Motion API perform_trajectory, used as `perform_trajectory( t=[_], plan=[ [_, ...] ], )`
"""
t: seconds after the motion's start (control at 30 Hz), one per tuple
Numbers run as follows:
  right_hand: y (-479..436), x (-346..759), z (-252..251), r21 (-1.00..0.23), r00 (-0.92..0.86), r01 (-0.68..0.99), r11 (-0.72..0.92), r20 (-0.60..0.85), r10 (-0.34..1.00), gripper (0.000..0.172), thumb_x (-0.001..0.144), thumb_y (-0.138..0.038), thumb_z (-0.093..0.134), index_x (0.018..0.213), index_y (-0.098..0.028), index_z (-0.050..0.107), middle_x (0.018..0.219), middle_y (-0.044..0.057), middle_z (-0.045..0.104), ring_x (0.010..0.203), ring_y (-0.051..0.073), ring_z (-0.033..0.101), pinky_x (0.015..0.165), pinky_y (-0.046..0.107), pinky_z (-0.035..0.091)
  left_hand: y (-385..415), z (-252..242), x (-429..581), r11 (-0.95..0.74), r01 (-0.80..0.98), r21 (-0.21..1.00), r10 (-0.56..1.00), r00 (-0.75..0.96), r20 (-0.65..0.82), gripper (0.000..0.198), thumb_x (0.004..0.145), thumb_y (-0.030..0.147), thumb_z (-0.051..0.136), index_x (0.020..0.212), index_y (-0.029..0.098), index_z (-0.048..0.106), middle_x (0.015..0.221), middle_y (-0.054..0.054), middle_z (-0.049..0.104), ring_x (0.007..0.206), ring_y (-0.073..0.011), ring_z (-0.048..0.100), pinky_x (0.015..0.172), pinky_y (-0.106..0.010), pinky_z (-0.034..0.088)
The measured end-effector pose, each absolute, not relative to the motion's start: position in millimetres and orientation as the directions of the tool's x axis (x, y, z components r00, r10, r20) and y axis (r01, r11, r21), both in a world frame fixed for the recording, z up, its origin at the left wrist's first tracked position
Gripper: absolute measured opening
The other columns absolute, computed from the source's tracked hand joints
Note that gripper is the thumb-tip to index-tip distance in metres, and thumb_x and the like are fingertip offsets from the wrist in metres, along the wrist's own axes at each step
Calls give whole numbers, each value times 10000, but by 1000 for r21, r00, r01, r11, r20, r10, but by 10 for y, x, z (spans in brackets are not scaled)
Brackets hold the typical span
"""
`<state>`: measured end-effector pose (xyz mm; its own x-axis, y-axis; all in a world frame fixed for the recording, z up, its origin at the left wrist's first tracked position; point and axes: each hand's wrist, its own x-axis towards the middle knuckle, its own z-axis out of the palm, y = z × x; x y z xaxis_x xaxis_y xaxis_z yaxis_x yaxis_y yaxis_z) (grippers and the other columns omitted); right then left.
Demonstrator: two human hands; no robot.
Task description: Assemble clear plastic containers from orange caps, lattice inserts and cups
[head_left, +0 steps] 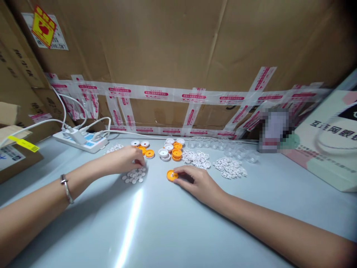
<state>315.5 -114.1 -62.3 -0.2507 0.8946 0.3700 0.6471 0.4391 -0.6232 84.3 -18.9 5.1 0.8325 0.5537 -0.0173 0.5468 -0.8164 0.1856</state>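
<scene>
My right hand [199, 182] has thumb and fingers closed at the right side of an orange round cap [169, 176] lying on the table. A small white piece sits in the cap's middle, close to the fingertips. My left hand [129, 158] reaches over a pile of small white discs [134, 176], its fingers bent together; whatever they hold is hidden. Just behind that hand lie orange caps [150, 153] and white caps [144, 144]. Stacked white caps [163, 153] and orange caps [176, 153] stand between and beyond my hands.
Flat white openwork pieces lie in two heaps [195, 158] [231, 167] at the right. Clear cups [237, 150] line the back. A white power strip [80, 139] with cables stands at the left. Cardboard [167, 48] walls the rear; a printed box [329, 141] stands right.
</scene>
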Motion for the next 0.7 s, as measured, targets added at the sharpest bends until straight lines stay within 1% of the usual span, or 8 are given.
perform_trajectory(
  t=[0.1,0.17,0.2,0.27,0.37,0.43,0.53,0.7],
  plan=[
    [-1146,3154,-617,-631,-256,638,442,368,894,119,794,-192,600,905,-198,643,924,41,703,839,176,650,758,310,511,-196,34,861,-817,555,157,561,828,-8,211,745,103,525,726,197,713,737,-17,707,658,-148,634,618,-208,425],
    [-1149,3152,-612,-633,-257,633,447,372,892,116,794,-196,600,900,-202,646,916,37,705,827,172,654,746,301,514,-235,3,899,-815,554,169,572,817,80,186,754,127,531,735,183,707,754,-33,700,683,-157,630,642,-224,430],
    [-1150,3151,-610,-632,-256,632,449,377,890,115,795,-198,601,900,-204,647,913,35,706,825,170,654,745,297,514,-269,-17,930,-812,547,201,576,806,134,170,759,143,537,744,178,703,761,-36,695,694,-159,626,653,-230,433],
    [-1149,3150,-605,-628,-260,633,453,378,888,115,796,-203,604,904,-203,646,897,31,705,813,165,652,739,291,512,-365,-66,1012,-795,516,321,589,783,202,150,772,168,543,771,174,694,768,-31,685,700,-149,615,656,-230,437],
    [-1145,3147,-602,-626,-280,625,466,377,883,123,803,-208,601,918,-200,642,876,32,702,801,164,647,731,291,510,-519,-150,1153,-712,463,527,634,748,199,125,782,186,555,769,170,678,725,-9,675,664,-125,595,598,-207,427],
    [-1142,3146,-604,-623,-293,618,479,383,876,129,805,-205,596,926,-199,641,878,36,700,805,167,646,731,294,508,-585,-203,1226,-661,459,594,666,724,181,118,783,202,562,759,165,672,709,-5,668,654,-123,584,577,-204,419],
    [-1141,3146,-612,-618,-302,610,496,397,867,142,802,-190,595,937,-197,639,896,41,697,825,170,643,743,296,504,-607,-263,1288,-627,493,603,696,702,150,150,798,236,551,754,160,672,696,-7,652,648,-130,565,577,-215,411],
    [-1142,3148,-629,-613,-314,612,499,391,865,148,807,-193,595,951,-183,632,917,52,691,847,175,633,764,310,498,-558,-314,1320,-581,561,590,743,662,102,200,804,286,534,736,154,668,604,9,585,566,-126,507,502,-206,367]
  ],
)
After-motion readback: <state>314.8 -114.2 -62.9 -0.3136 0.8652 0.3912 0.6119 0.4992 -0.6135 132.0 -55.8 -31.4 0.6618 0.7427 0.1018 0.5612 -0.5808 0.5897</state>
